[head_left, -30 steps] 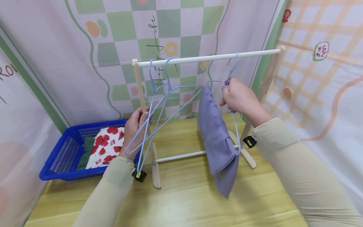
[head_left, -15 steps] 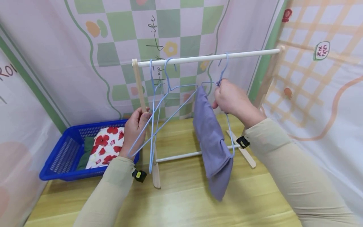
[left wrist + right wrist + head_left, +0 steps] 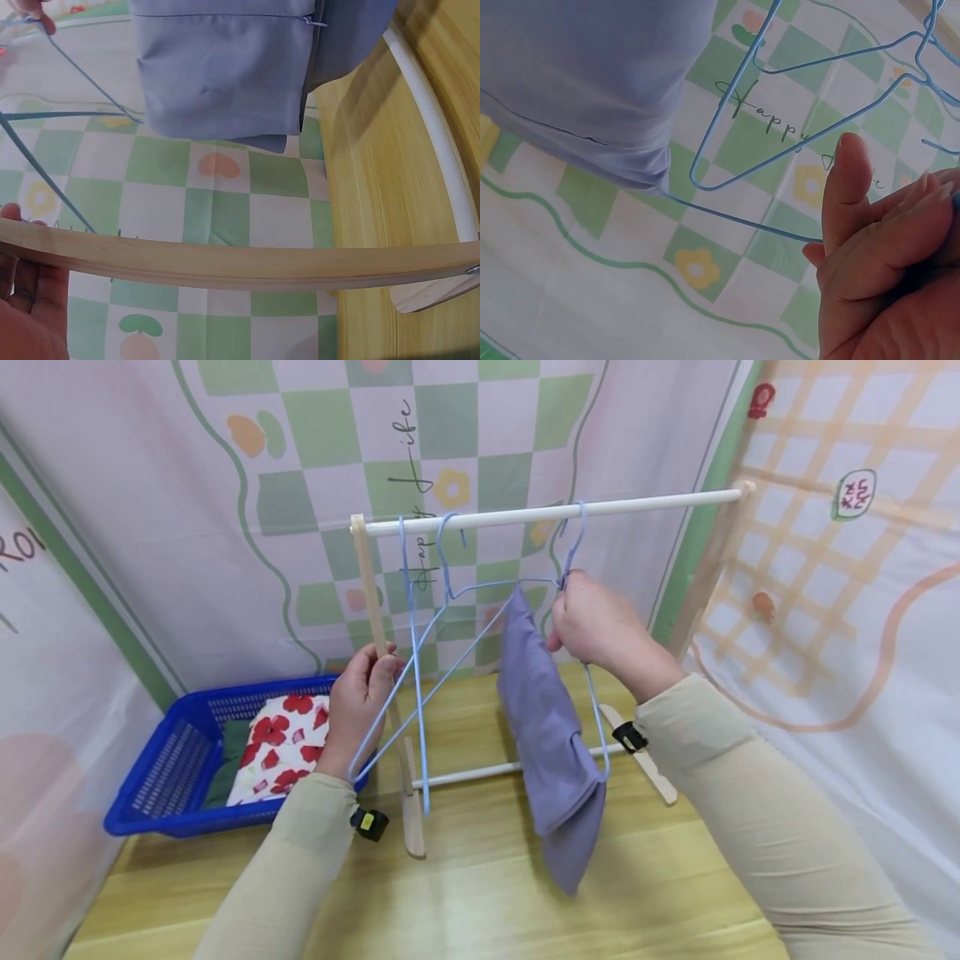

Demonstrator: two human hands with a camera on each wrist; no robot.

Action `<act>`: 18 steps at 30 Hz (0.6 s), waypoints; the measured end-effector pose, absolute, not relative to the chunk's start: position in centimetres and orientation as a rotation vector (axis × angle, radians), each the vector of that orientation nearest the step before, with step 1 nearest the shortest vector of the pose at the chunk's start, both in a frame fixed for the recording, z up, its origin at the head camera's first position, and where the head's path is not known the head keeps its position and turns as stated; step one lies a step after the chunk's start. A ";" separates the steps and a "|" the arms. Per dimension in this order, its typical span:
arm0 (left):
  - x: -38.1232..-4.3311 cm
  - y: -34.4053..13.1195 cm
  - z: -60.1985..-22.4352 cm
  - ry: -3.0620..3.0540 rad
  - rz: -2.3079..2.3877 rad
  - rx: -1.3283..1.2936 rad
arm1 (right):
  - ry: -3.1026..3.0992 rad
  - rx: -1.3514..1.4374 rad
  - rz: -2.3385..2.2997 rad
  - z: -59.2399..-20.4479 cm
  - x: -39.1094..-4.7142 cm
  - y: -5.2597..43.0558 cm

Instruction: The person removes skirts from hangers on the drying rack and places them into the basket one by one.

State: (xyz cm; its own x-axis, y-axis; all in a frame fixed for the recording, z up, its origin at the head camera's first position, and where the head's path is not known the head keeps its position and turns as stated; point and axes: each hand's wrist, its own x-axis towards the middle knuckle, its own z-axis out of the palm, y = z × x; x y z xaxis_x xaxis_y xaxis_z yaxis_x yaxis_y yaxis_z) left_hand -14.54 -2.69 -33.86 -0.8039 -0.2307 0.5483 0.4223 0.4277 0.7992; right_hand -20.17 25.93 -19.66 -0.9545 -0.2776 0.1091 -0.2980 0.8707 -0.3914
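Observation:
My left hand grips the left wooden upright of a small clothes rack. In the left wrist view its fingers wrap the upright. Farther right, my right hand pinches a blue wire hanger just below its hook, which sits over the white top rail. A folded purple cushion cover hangs on this hanger; the left wrist view shows a zipper along the cover. Two bare blue hangers, one in front and one behind, hang near the left upright.
A blue plastic basket stands left of the rack, holding a red-flowered white cloth and a dark green cloth. The rack's feet rest on the wood-patterned table. Printed curtains surround it.
My right hand has slid the hanger with the purple cushion cover leftward along the rail. The bare hanger nearest the upright has swung round. My left hand stays put.

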 end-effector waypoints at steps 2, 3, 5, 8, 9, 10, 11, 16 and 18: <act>-14.7 -2.8 -34.0 -2.081 -1.400 -0.170 | -2.990 0.465 0.640 -19.6 -20.0 25.6; -14.7 -2.9 -34.0 -2.081 -1.397 -0.172 | -2.992 0.463 0.646 -19.6 -19.9 25.5; -14.8 -3.0 -34.0 -2.079 -1.394 -0.178 | -2.989 0.464 0.655 -19.6 -19.8 25.3; -14.7 -3.1 -33.9 -2.082 -1.398 -0.177 | -2.990 0.468 0.656 -19.5 -19.6 24.9; -14.7 -3.1 -33.8 -2.086 -1.405 -0.175 | -2.990 0.469 0.654 -19.5 -19.6 24.8; -14.7 -3.1 -33.8 -2.089 -1.415 -0.176 | -2.992 0.466 0.652 -19.5 -19.5 24.8; -14.6 -3.1 -33.7 -2.094 -1.426 -0.173 | -2.996 0.465 0.650 -19.5 -19.5 24.7; -14.4 -3.2 -33.6 -2.112 -1.488 -0.178 | -3.017 0.453 0.653 -19.4 -19.4 24.3; -14.3 -3.3 -33.6 -2.114 -1.499 -0.181 | -3.021 0.457 0.652 -19.4 -19.4 24.1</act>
